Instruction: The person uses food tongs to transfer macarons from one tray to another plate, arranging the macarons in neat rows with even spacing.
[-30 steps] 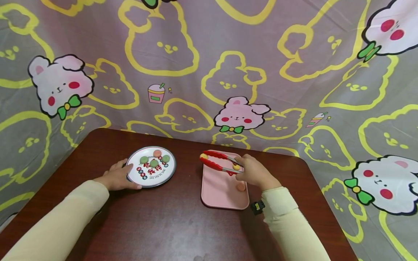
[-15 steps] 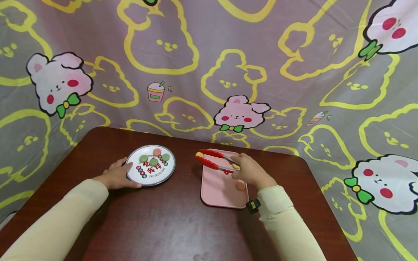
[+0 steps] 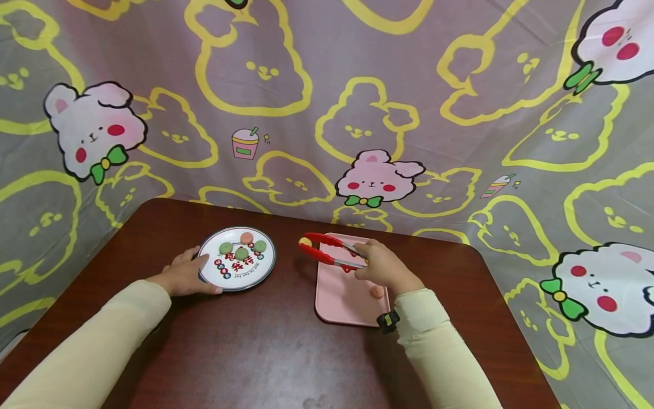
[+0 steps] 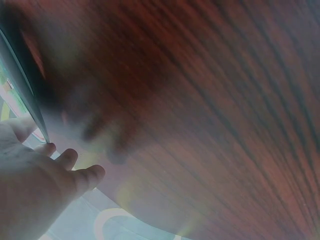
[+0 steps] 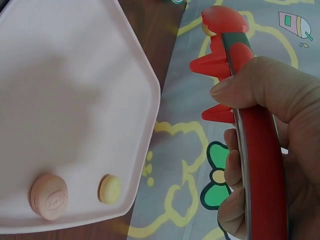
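Note:
My right hand (image 3: 384, 266) grips red-and-metal tongs (image 3: 331, 258), fingers wrapped around the handle and thumb along one arm. At the tongs' tip sits a yellow macaron (image 3: 305, 242), held off the far left side of the pink tray (image 3: 337, 307). In the right wrist view, a brownish-pink macaron (image 5: 49, 196) and a small yellow one (image 5: 110, 189) lie on that tray. My left hand (image 3: 185, 275) holds the rim of a white plate (image 3: 219, 282), thumb and fingers around its left edge. The plate bears three green macarons (image 3: 242, 253) and a pink one (image 3: 247, 238).
The dark brown table (image 3: 286, 352) ends at a patterned curtain (image 3: 306, 136) at the back. A black wrist device (image 3: 388, 321) hangs by the right sleeve. Bare table shows between plate and tray.
My right hand has moved left with the tongs and the yellow macaron, whose tip now passes beyond the tray's left edge. The left hand and plate stay put.

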`<state>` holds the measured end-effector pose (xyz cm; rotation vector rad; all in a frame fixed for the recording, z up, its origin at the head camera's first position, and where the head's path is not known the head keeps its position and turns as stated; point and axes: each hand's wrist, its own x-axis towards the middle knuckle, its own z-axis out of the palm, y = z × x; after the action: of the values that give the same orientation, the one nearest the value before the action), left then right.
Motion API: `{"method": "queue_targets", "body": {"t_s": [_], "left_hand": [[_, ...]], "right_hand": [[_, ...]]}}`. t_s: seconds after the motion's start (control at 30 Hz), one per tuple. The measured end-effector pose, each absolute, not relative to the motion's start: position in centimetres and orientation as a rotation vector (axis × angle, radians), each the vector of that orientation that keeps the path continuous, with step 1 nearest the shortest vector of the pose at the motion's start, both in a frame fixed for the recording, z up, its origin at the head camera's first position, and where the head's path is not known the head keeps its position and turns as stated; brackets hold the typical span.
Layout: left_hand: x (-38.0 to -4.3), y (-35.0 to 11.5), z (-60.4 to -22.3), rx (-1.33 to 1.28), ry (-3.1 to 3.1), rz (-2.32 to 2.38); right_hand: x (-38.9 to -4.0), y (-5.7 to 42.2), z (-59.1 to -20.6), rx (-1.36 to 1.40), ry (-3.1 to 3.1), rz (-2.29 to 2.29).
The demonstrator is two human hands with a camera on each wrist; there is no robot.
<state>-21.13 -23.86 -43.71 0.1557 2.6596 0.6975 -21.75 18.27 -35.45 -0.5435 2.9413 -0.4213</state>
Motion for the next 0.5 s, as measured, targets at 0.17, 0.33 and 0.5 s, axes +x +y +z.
{"method": "queue_targets", "body": {"t_s": [0.17, 0.33, 0.5], "left_hand": [[-21.2, -23.9, -44.0, 0.161, 2.665, 0.693], [-21.2, -24.0, -44.1, 0.165, 2.669, 0.700], [-21.2, -24.0, -44.1, 0.165, 2.672, 0.698]], "right_hand": [[-22.0, 18.0, -35.7, -0.592, 2.937, -0.421], [-21.9, 17.5, -35.7, -0.612, 2.940, -0.429], [-22.0, 17.0, -35.8, -0.639, 2.943, -0.438]]}}
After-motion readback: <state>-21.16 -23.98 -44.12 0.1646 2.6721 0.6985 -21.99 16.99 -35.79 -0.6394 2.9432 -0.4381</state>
